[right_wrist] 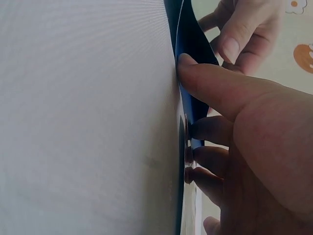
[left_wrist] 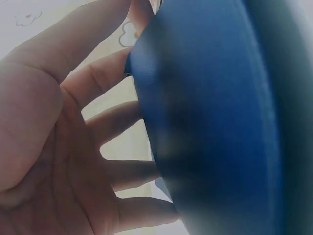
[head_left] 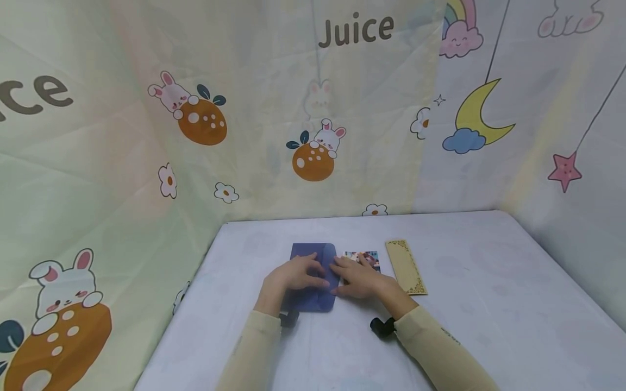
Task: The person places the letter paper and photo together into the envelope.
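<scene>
A blue paper envelope (head_left: 313, 301) lies on the white table, its flap (head_left: 330, 251) unfolded toward the right. My left hand (head_left: 295, 272) rests on the envelope with fingers spread; in the left wrist view its fingertips meet the blue paper (left_wrist: 210, 107). At the flap's right edge, my right hand (head_left: 362, 278) touches the paper with its thumb, as the right wrist view shows. Its other fingers lie stretched over a small colourful picture card (head_left: 373, 260), partly hidden beneath them.
Right of the picture card lies a long tan card with ornate gold corners (head_left: 406, 267). A white cloth covers the table (head_left: 479, 304). Printed fabric walls (head_left: 264, 108) stand behind and along both sides. Black wrist cameras (head_left: 382, 327) sit under both wrists.
</scene>
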`<state>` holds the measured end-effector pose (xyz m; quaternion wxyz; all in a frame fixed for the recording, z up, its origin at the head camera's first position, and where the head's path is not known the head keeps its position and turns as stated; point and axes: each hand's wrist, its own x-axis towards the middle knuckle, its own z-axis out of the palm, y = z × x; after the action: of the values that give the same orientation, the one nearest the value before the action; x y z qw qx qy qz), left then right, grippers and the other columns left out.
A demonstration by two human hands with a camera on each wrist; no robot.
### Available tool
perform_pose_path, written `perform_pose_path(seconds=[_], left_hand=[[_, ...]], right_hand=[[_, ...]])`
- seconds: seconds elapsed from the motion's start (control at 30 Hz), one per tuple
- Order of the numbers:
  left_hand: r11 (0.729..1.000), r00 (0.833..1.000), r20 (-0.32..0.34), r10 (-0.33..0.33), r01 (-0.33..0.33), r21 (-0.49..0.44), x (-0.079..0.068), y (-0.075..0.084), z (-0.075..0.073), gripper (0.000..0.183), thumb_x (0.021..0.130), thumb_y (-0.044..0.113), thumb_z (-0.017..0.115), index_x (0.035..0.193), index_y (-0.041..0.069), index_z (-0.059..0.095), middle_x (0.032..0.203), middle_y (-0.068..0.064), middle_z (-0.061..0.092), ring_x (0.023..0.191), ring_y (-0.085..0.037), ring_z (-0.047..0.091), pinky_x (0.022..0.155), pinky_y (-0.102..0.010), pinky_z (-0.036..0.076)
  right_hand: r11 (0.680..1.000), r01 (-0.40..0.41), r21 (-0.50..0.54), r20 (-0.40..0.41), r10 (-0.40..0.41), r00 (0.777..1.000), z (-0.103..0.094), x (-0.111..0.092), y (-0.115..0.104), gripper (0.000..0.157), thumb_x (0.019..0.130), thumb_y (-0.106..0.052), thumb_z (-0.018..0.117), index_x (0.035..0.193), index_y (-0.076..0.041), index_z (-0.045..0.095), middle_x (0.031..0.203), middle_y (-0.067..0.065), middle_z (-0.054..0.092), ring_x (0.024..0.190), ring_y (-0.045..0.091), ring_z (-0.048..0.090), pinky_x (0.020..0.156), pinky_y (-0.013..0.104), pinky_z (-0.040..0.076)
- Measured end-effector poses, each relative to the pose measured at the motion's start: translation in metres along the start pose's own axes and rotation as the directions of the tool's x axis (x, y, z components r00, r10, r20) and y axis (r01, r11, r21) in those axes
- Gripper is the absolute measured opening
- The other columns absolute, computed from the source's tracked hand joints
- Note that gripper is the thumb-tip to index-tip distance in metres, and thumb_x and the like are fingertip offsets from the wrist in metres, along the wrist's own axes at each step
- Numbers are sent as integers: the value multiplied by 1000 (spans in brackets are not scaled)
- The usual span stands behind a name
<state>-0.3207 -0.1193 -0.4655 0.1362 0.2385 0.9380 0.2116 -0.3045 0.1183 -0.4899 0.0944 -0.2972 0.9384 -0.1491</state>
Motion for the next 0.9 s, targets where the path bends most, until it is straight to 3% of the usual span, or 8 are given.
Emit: perform_pose_path(seconds=[0.13, 0.3, 0.53, 0.77, 0.9], left_hand=[[1000, 999, -26, 24, -24, -1, 2, -1, 0, 24, 92, 53, 73, 102, 31, 74, 164, -12, 43, 149, -32, 47, 120, -50, 40], [999, 998, -40, 52, -52, 7, 4, -2, 1, 14, 98, 42, 69, 101, 29, 72, 163, -16, 44, 147, -34, 48, 119, -50, 41], [999, 998, -41, 48, -48, 12, 3, 0, -1, 15, 102, 35, 63, 105, 26, 74, 162, -17, 44, 147, -35, 48, 121, -51, 38], [999, 999, -46, 12, -14, -31, 2, -1, -2, 18, 102, 38, 55, 96, 30, 70, 164, -14, 43, 148, -36, 47, 119, -51, 41], [999, 999, -34, 10, -12, -53, 1, -1, -4, 10, 92, 33, 58, 89, 29, 66, 167, -13, 39, 149, -40, 44, 113, -51, 44]], right_hand=[[1000, -4, 1, 1, 4, 1000, -1, 0, -1, 77, 99, -55, 62, 159, -13, 41, 172, 11, 27, 160, 31, 23, 127, 65, 4], [1000, -11, -3, 9, 11, 1000, -1, 1, -1, 77, 99, -56, 61, 159, -13, 40, 172, 12, 26, 160, 32, 23, 127, 65, 4], [1000, -3, -7, 6, 3, 1000, -2, 0, -1, 77, 99, -56, 62, 159, -12, 41, 172, 12, 26, 160, 31, 23, 127, 65, 5], [1000, -3, 3, 4, 3, 1000, -2, 0, -2, 77, 98, -55, 63, 159, -12, 42, 172, 12, 27, 160, 31, 24, 127, 65, 4], [1000, -8, 4, 8, 8, 1000, -4, -1, -2, 77, 98, -55, 63, 159, -13, 42, 172, 11, 27, 160, 31, 24, 127, 65, 4]])
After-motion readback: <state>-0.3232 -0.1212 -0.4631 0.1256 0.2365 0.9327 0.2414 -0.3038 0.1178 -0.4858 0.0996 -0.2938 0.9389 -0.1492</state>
